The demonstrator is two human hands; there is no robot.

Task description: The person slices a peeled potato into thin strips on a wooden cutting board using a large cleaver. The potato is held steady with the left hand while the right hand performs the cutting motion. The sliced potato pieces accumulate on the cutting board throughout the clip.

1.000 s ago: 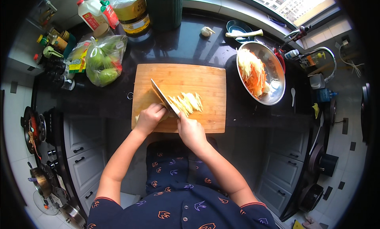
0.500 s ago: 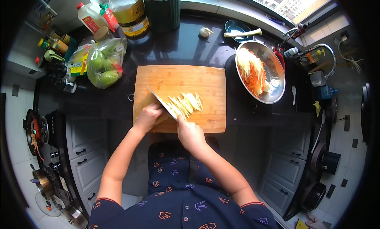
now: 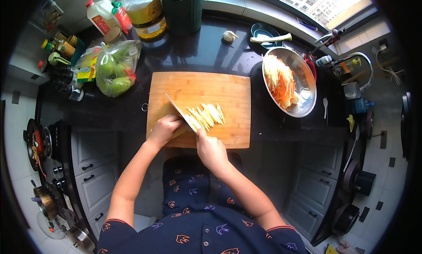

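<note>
Wooden cutting board [image 3: 220, 89] lies on the dark counter [image 3: 206, 52]; beside it, a steel bowl [image 3: 307, 85] holds shredded vegetables. Right hand [image 3: 211, 148] is closed around the cleaver [image 3: 180, 113]; left hand [image 3: 163, 130] presses down the uncut pale vegetable piece, largely hidden. Cut pale strips [image 3: 206, 115] sit mid-board. Judged: slicing mostly done, little remains.

Home kitchen: stove [image 3: 41, 144], cutting board [image 3: 206, 91]

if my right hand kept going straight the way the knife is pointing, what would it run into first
The right hand holds the knife aimed up-left across the wooden cutting board. Past the board's far left corner comes bare dark counter, then probably the bag of green produce, though depth is unclear.
</note>
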